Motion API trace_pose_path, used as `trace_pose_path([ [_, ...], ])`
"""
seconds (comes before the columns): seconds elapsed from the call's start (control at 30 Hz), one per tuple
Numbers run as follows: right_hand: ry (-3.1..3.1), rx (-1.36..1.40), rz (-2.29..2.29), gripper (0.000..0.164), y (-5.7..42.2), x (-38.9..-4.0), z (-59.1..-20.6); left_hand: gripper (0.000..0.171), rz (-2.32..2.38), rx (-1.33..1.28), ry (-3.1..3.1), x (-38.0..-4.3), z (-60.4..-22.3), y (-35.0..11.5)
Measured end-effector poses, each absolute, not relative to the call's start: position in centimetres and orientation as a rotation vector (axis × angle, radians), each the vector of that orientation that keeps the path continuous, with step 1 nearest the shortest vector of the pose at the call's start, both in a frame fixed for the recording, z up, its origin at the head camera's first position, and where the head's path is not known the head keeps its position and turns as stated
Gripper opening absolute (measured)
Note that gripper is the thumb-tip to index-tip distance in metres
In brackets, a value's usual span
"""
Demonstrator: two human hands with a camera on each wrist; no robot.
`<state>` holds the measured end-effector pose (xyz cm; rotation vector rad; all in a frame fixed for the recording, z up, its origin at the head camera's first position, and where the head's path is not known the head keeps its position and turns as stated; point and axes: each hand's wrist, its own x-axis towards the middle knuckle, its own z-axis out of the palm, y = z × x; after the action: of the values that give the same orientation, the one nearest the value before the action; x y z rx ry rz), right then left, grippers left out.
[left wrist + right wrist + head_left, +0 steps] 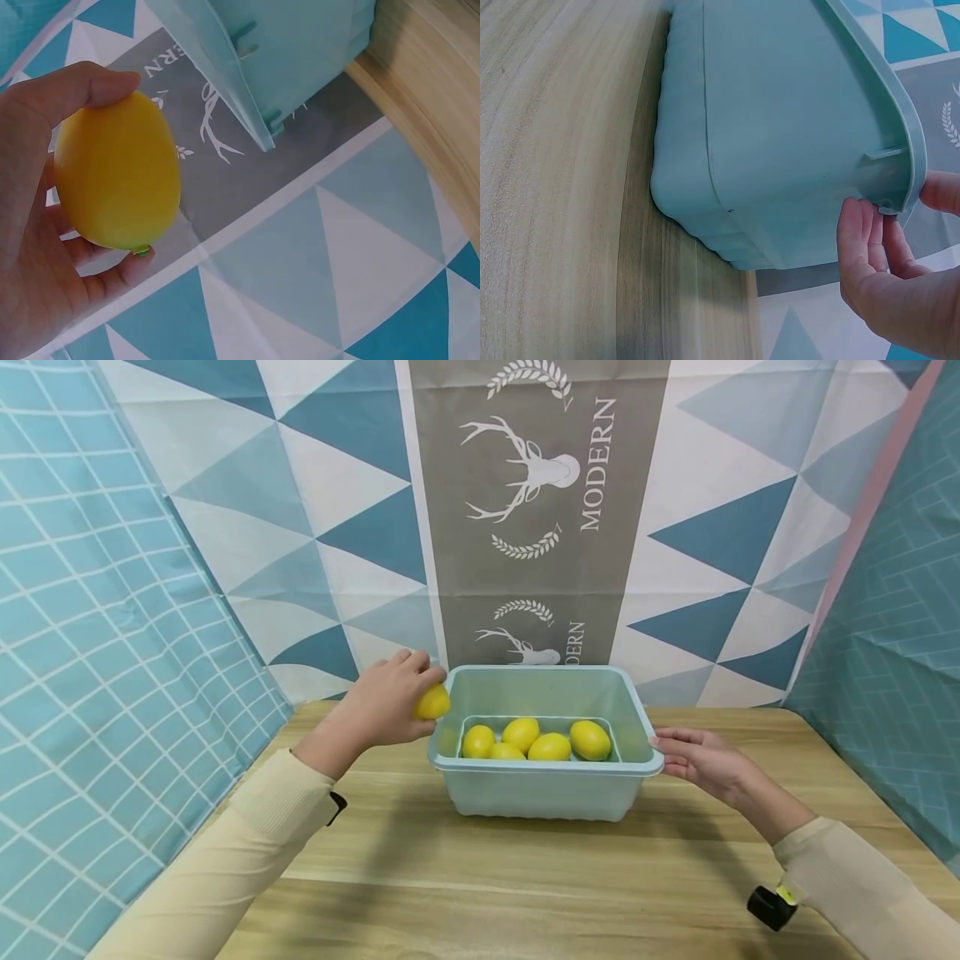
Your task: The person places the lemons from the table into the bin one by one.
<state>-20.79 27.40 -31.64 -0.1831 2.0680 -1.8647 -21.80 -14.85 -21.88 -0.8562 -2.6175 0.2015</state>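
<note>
My left hand [393,702] holds a yellow lemon [432,702] just outside the left rim of a pale blue plastic bin [536,793]. In the left wrist view the thumb and fingers curl round this lemon [120,172], its green tip pointing down between fingertips. Several more lemons [550,747] lie on the bin's floor. At the bin's right side, my right hand [701,760] grips the rim; in the right wrist view the thumb is on the outer edge of the rim [911,142] and the fingers are bent under it, against the wall.
The bin stands on a wood-grain table [480,885], close to the back wall cloth [540,527] with its deer print and triangles. A blue grid-patterned cloth [90,610] hangs at the left, and a teal cloth [892,652] at the right.
</note>
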Motion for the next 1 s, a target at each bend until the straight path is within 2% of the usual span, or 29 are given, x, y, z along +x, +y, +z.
trace_pose_path([
  [0.2, 2.069, -0.155, -1.876, 0.053, 27.4, -20.6, -31.5, 0.043, 0.184, -0.887, -2.621, -22.0, -21.8, -14.2],
  [1.0, 2.073, -0.176, -1.859, 0.064, 27.3, -20.8, -31.6, 0.047, 0.242, -0.938, -2.642, -22.9, -20.0, -11.7],
])
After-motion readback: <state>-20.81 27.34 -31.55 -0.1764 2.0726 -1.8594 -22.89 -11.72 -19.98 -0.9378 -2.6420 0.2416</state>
